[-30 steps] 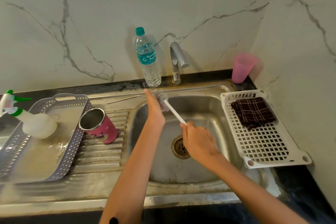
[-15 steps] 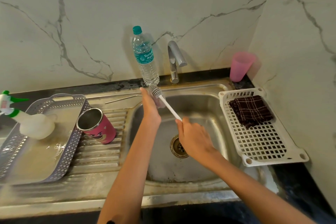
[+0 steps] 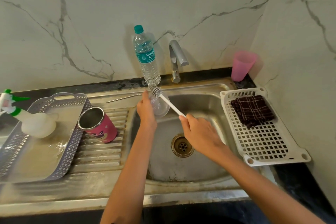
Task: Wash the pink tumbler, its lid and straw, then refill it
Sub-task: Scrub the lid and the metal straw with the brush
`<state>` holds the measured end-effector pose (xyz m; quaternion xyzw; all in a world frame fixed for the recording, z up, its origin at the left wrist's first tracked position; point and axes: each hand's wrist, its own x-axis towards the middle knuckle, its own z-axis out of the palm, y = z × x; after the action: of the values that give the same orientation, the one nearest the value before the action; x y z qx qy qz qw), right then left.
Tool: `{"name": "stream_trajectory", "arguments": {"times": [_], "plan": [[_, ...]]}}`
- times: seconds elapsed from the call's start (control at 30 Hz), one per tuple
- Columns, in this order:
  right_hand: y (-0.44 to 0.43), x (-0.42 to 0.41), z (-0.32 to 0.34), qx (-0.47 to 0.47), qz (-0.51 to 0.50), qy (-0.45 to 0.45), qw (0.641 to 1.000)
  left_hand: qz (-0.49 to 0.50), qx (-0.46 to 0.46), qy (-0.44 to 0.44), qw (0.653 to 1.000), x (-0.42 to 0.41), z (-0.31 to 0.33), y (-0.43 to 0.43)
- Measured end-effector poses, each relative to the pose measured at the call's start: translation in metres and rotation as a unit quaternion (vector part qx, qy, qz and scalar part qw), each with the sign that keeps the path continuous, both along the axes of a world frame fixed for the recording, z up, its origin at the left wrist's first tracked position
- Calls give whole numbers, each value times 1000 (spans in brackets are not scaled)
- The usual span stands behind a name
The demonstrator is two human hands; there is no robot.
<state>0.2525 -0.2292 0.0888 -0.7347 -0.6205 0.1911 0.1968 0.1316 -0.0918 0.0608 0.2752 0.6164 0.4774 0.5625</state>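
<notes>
At the far left a white spray bottle (image 3: 36, 125) with a green trigger lies on its side in a grey perforated tray (image 3: 77, 131), which has a little water pooled on its floor. Just right of the tray, the pink tumbler (image 3: 104, 130) sits tilted on the ribbed draining board (image 3: 101, 154), its open steel mouth turned up and to the left, its rim against the tray's wall. Behind it the metal straw (image 3: 123, 98) lies flat on the steel ledge, its far end reaching toward the left hand (image 3: 146, 111).

That hand is over the sink's (image 3: 209, 100) back left corner, fingers curled round the clear domed lid (image 3: 161, 109). The right hand (image 3: 198, 132), over the drain (image 3: 182, 145), is closed around the white handle of a brush (image 3: 171, 104), with 1 fingertip lying along the handle. The bristle head sits at the lid's upper edge.

Behind the hands a capped water bottle (image 3: 146, 56) stands upright against the marble wall, and the tap (image 3: 177, 58) is just to its right. Further right, a white slotted rack (image 3: 263, 143) rests across the sink's right edge and the dark desk (image 3: 294, 178), with a folded brown checked cloth (image 3: 252, 110) at its far end. A pink cup (image 3: 242, 65) stands in the back corner, beyond the rack.
</notes>
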Motion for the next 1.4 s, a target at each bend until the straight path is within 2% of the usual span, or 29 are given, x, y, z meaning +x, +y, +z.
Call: {"name": "stream_trajectory", "arguments": {"times": [0.17,0.27,0.37,0.5,0.63,0.8,1.0,1.17,1.4], "plan": [[-4,11,-3,11,-15,2,1000,-9,-20,-25,999,-12,5,7],[-7,14,-7,9,-12,18,1000,-10,-21,-117,993,-22,7,11],[-9,1,-19,6,-24,49,999,10,-21,-238,971,-22,5,14],[-8,-10,-22,-3,-48,108,993,32,-13,-310,950,-9,9,8],[10,-4,-7,4,-55,120,991,22,-3,-307,951,6,11,-4],[-9,-13,-20,-23,-40,126,991,70,38,-347,934,-1,15,5],[10,-8,-15,-27,-65,137,988,36,48,-337,940,9,0,-7],[-6,-21,-31,-20,-36,88,995,89,64,-407,907,-2,5,9],[-1,-15,-34,21,-17,52,998,35,81,-358,930,-9,5,5]]}}
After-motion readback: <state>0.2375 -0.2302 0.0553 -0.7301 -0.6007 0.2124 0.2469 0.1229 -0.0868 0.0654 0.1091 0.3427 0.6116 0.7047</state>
